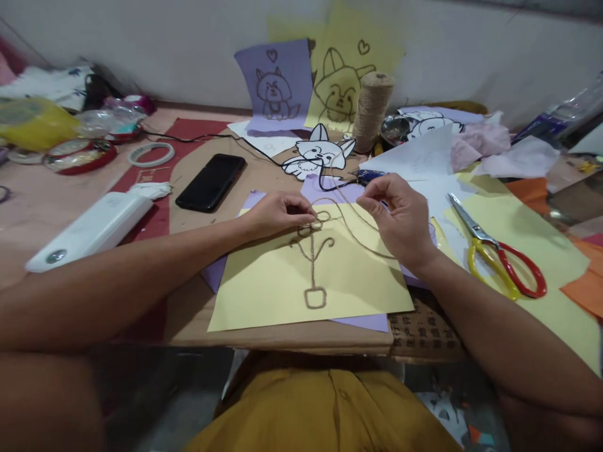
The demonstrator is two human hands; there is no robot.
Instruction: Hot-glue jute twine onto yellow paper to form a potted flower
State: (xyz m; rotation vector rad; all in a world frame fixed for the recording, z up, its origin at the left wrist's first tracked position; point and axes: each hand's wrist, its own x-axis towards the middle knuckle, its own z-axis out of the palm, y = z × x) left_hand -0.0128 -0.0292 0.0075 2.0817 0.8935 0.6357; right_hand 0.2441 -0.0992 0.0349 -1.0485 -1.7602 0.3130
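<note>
A sheet of yellow paper (264,282) lies before me, bearing a flower shape in brown twine (312,263) with a stem, two curled leaves and a squarish pot. My left hand (285,213) rests on the sheet's upper part, thumb and fingers pinched on the twine at the flower's head. Just right of the sheet's middle, my right hand (400,220) is raised with its fingers closed. Loose twine strands run from the flower to this hand, where its palm and fingers hide them. Behind it, a dark blue tool (370,177) with a black cable is partly covered.
Scissors (502,251) with red and yellow handles lie at right. A twine spool (374,113) stands behind, near fox drawings on purple paper (245,63) and yellow paper. A black phone (211,182), a white device (92,229) and tape rolls (151,154) are at left.
</note>
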